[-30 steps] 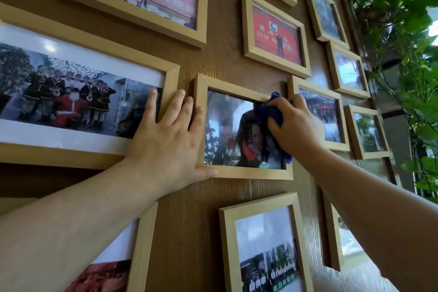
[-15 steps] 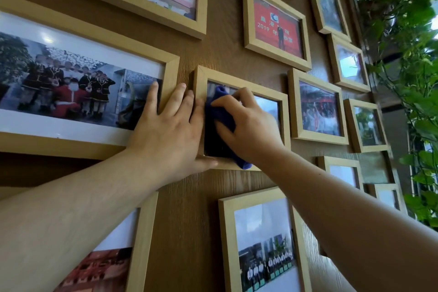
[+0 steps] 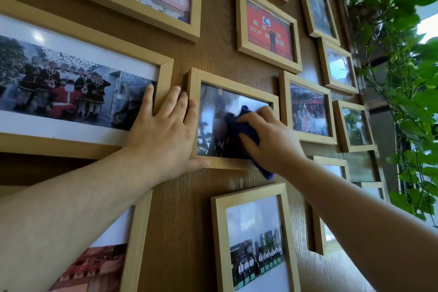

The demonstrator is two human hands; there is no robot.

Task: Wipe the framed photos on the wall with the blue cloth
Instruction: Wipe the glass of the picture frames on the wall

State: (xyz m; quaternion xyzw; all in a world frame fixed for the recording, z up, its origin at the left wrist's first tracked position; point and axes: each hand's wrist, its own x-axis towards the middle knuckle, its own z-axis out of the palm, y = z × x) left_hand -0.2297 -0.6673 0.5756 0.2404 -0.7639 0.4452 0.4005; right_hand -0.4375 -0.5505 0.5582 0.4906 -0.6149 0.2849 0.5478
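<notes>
Several light wooden framed photos hang on a brown wood-grain wall. My right hand (image 3: 270, 140) presses a dark blue cloth (image 3: 241, 130) against the glass of the middle frame (image 3: 206, 80), over its right half; a corner of the cloth hangs below the frame's bottom edge. My left hand (image 3: 163, 135) lies flat with spread fingers against that frame's left edge, its fingertips reaching the big frame (image 3: 163, 71) to the left and its thumb under the middle frame's lower left corner.
Other frames surround the middle one: a red photo frame (image 3: 267, 28) above right, a crowd photo frame (image 3: 308, 109) right beside it, a portrait frame (image 3: 253, 242) below. A leafy green climbing plant (image 3: 403, 73) hangs at the wall's right end.
My right hand with the cloth swept from the frame's right edge to its left side, then back to the right half. The left hand stayed in place.
</notes>
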